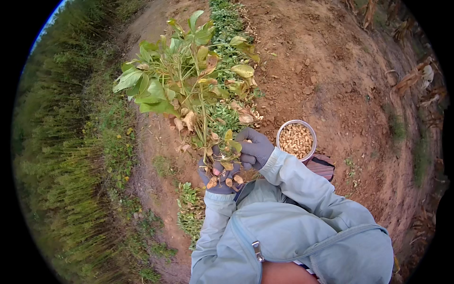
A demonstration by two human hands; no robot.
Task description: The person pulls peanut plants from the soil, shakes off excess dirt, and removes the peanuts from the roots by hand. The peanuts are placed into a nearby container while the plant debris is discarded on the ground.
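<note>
My left hand (220, 179), in a grey glove with one pinkish fingertip showing, grips a leafy peanut plant (200, 96) by its root end. The plant's green and yellowing leaves spread away from me, some of them brown and curled. Several peanut pods (228, 182) hang from the roots over the left palm. Just right of the stem base, my gloved right hand (254, 147) has its fingers curled, with a pale peanut pod (247, 141) partly visible between them. A round, pale-rimmed bucket (313, 136) beside the right wrist holds many peanut pods (296, 140).
A striped cloth item (321, 167) lies against the bucket. A row of peanut plants (227, 53), edged with exposed pods, runs ahead over bare reddish soil (291, 71). More plants (191, 213) lie by my left sleeve. Tall weeds (67, 170) border the left; dry stalks (415, 80) the right.
</note>
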